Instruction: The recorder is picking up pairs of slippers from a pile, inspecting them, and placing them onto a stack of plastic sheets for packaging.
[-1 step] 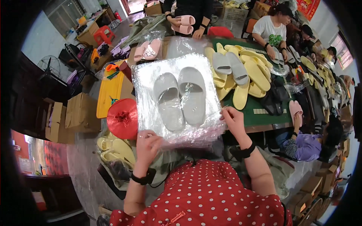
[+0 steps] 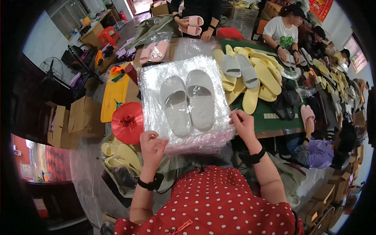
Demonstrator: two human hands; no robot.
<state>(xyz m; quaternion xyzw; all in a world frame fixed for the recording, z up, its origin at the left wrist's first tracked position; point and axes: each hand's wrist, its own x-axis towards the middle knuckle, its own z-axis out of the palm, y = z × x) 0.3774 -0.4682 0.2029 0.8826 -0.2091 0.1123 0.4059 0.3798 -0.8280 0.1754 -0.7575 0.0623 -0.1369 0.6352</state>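
**Grey slippers on a stack of clear bags**

The bench (image 2: 274, 117), green-topped on its right half, fills the middle of the room. A stack of clear plastic bags (image 2: 156, 84) lies on it at centre, with a pair of grey slippers (image 2: 188, 102) side by side on top. At two o'clock sits a heap of yellow slippers (image 2: 258, 84); at nine o'clock, a red spool of twine (image 2: 127, 122). The left hand (image 2: 152, 147), at seven o'clock of the stack, pinches the bags' near edge. The right hand (image 2: 243, 124), at four o'clock, pinches the corner, fingers curled.
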